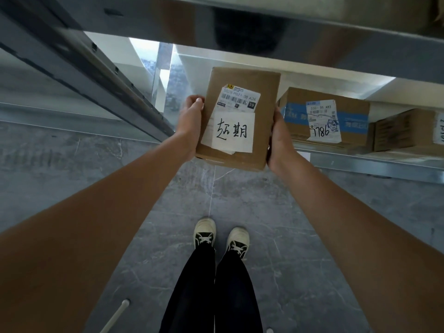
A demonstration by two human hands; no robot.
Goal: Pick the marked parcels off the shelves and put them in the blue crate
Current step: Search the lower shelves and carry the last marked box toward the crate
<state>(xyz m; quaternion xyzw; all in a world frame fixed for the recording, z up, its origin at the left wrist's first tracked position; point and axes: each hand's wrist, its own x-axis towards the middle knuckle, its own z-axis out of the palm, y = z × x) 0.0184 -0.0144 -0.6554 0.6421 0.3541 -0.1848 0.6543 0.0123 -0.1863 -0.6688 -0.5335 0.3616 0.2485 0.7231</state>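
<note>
"Where's the marked parcel [240, 116] now?"

"Off the shelf [374, 162], out in front of it and above the floor [72, 164], clamped between both hands. The left hand [191, 123] has the parcel's left side with the thumb over the front edge; the right hand [278, 140] presses the opposite side. Its fingers are behind the cardboard, so I can't tell how they curl."

"How will it handle?"

"A stiff brown carton, plain dry cardboard, so I'd guess it won't slip. The person holds it at arm's length, which suggests it's light. Gripping two opposite faces suits it; a palm underneath would be safer for carrying."

"Any writing?"

"A white paper note [231, 132] on the parcel's front, handwritten 超期. Above it a shipping label [240, 98] reading something like P021 and A26, with 59 in a dark box. Just right of the parcel, a blue-banded box [324, 116] sits on the shelf, its label hand-marked 7786 and printed 530-05 A83. The blue crate isn't visible."
</note>
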